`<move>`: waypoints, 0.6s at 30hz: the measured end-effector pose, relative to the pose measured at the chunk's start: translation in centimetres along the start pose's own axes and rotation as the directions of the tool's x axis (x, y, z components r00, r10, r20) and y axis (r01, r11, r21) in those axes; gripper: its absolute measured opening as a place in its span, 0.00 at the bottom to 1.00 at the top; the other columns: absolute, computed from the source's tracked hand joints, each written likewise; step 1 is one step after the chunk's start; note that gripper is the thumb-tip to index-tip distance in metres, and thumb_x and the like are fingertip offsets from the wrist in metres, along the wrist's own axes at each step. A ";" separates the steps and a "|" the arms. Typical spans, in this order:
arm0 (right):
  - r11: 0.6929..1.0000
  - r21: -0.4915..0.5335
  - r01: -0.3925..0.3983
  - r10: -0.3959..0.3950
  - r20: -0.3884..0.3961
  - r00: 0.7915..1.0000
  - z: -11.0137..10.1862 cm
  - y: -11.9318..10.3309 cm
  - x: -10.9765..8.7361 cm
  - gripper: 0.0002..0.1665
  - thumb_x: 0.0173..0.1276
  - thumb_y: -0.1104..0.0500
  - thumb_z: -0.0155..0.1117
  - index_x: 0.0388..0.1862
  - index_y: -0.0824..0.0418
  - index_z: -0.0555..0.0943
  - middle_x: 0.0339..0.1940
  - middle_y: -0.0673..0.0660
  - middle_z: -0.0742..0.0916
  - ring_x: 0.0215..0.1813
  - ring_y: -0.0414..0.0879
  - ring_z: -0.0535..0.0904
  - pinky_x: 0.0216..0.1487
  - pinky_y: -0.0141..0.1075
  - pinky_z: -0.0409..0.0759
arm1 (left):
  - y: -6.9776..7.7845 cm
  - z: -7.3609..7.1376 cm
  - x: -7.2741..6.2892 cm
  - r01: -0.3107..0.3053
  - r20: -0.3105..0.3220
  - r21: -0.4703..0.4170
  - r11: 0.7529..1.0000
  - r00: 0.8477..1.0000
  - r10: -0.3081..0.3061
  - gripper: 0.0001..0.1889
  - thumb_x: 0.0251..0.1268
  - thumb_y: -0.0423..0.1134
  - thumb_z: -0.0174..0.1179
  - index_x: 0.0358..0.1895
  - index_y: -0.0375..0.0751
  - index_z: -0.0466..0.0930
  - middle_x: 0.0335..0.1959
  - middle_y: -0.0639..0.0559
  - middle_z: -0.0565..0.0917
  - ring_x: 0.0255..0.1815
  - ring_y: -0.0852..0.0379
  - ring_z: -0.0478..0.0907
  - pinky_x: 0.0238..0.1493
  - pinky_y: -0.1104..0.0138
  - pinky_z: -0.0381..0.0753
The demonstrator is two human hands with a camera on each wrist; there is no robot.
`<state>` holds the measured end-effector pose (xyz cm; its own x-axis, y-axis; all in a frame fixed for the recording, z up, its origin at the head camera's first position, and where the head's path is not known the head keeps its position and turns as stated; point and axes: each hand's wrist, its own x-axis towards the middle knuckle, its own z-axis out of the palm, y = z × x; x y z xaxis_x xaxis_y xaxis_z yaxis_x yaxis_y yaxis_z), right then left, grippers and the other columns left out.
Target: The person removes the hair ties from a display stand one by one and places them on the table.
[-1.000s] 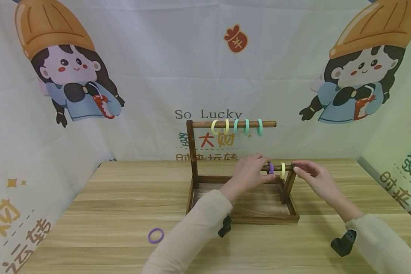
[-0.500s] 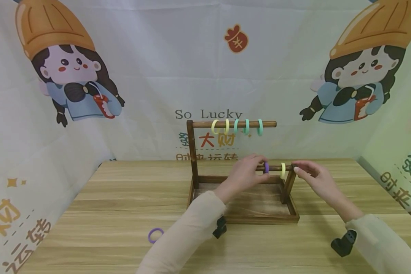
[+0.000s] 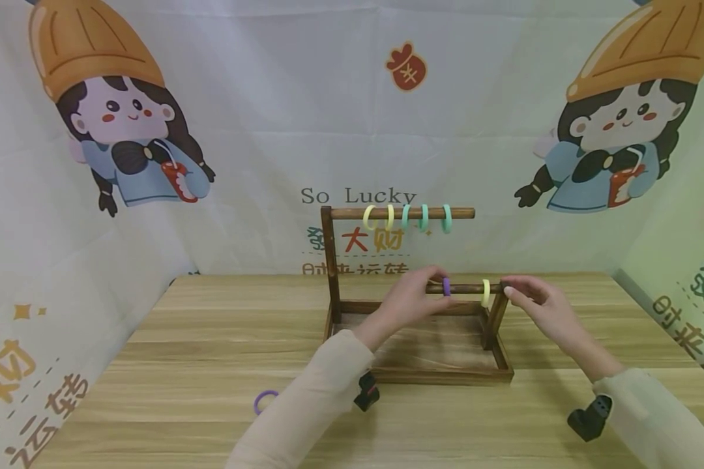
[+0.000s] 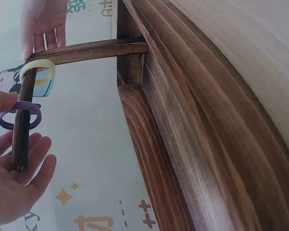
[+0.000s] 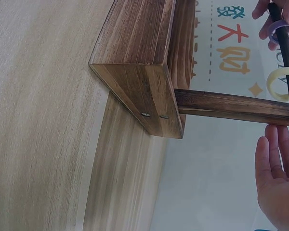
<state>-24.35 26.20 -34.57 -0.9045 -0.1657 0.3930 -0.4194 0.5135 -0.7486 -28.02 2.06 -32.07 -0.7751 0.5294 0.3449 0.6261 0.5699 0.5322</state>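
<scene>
A dark wooden rack [image 3: 416,376] with a tray base stands on the table. My left hand [image 3: 407,301] pinches a purple ring [image 3: 446,287] between thumb and finger; the ring encircles the lower bar [image 3: 466,288], near its free left end. In the left wrist view that bar end [image 4: 20,161] reaches into the palm. A pale yellow ring [image 3: 485,293] hangs on the same bar, close to the right post [image 3: 494,319]. My right hand [image 3: 542,306] touches the top of this post with its fingertips, fingers fairly straight [image 5: 279,159].
Above, a longer bar [image 3: 346,213] carries two yellow rings [image 3: 390,217] and several green rings [image 3: 447,219]. Another purple ring [image 3: 264,402] lies on the table [image 3: 182,365], partly behind my left sleeve [image 3: 305,404]. A printed cloth [image 3: 258,130] hangs behind the table.
My left hand has slid the purple ring leftward along the lower bar, away from the yellow ring. The left sleeve now covers more of the purple ring on the table. My right hand stays put.
</scene>
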 end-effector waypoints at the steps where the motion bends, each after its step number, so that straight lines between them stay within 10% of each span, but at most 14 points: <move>1: 1.000 0.001 -0.001 0.001 0.001 1.000 0.0 0.0 0.0 0.23 0.69 0.53 0.48 0.55 0.69 0.70 0.49 0.63 0.77 0.43 0.30 0.72 0.40 0.24 0.72 | -0.1 0.0 -0.1 -0.001 -0.003 -0.013 1.000 1.000 0.001 0.14 0.53 0.44 0.63 0.41 0.44 0.75 0.45 0.53 0.78 0.47 0.59 0.72 0.49 0.73 0.68; 18: 1.000 -0.013 -0.017 0.017 0.000 1.000 0.0 -0.1 -0.1 0.24 0.68 0.52 0.48 0.55 0.67 0.70 0.49 0.57 0.77 0.43 0.29 0.71 0.39 0.25 0.72 | -1.3 -1.2 -1.3 0.055 0.008 -0.151 0.987 0.999 -0.054 0.19 0.54 0.42 0.62 0.48 0.39 0.73 0.45 0.52 0.77 0.47 0.60 0.72 0.46 0.71 0.71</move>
<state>-24.19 26.18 -34.57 -0.9115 -0.1566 0.3803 -0.4027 0.5275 -0.7480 -27.88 -0.10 -32.30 -0.8070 0.5028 0.3096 0.5628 0.4962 0.6611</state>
